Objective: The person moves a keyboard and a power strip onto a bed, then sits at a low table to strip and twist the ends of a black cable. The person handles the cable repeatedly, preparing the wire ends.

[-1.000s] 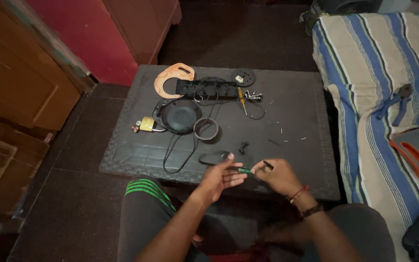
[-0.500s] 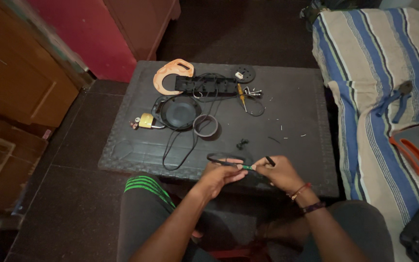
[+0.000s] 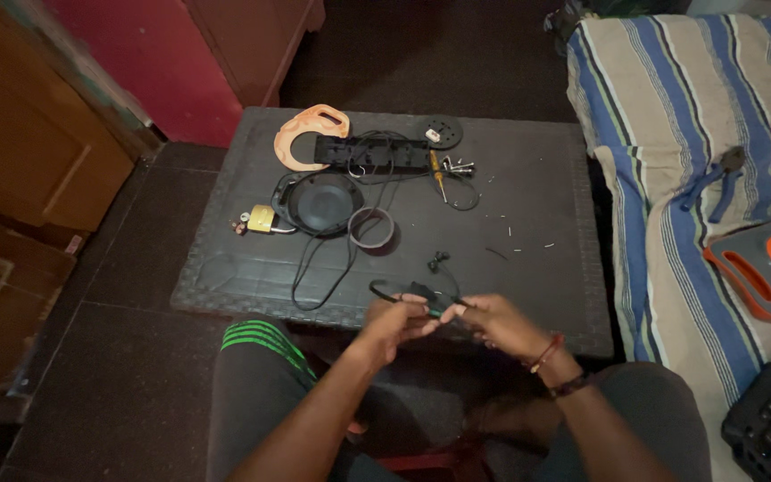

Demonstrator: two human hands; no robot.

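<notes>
Both hands pinch a small black cable piece over the near edge of the dark counter

The left hand (image 3: 394, 323) and right hand (image 3: 493, 323) meet fingertip to fingertip, each grip clenched on the thin black cable (image 3: 403, 290), whose loop rests on the counter (image 3: 546, 295) just beyond the fingers. Past it lie small black earbuds (image 3: 438, 261), then a dark ring (image 3: 371, 228) beside a round black dish (image 3: 321, 202), which looks to hold nothing, and a brass padlock (image 3: 261, 219). Farther off sit an orange curved handle (image 3: 301, 136), a black strip (image 3: 369, 152), a screwdriver (image 3: 436, 171) and a black disc (image 3: 442, 133). On the striped bed (image 3: 671, 134) at right lie blue-handled pliers (image 3: 716, 178)
</notes>
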